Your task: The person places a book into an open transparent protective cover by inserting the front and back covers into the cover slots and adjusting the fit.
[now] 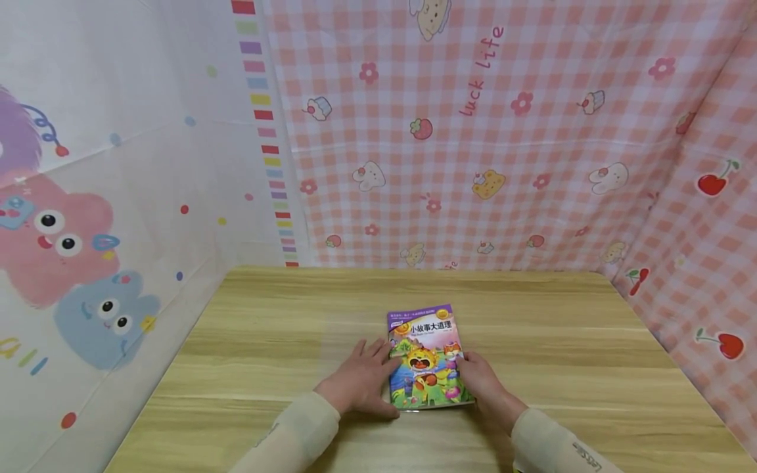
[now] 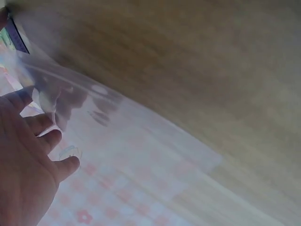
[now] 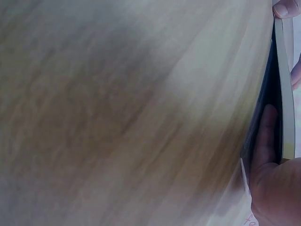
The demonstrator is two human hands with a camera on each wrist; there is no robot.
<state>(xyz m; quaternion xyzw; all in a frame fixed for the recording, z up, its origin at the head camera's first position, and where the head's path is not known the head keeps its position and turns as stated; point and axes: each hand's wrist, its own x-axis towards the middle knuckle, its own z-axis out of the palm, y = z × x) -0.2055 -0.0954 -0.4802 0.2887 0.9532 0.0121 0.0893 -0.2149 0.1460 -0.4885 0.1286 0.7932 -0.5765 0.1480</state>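
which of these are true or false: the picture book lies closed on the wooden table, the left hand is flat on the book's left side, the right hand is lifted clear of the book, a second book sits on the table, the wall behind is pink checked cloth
1. The colourful cartoon-cover picture book lies closed on the light wooden table. True.
2. The left hand rests on the book's left side with fingers straight. True.
3. The right hand is lifted clear of the book. False: it holds the book's right edge, thumb curled under it in the right wrist view.
4. A second book sits on the table. False: only one shows.
5. The pink checked cloth hangs behind the table. True.
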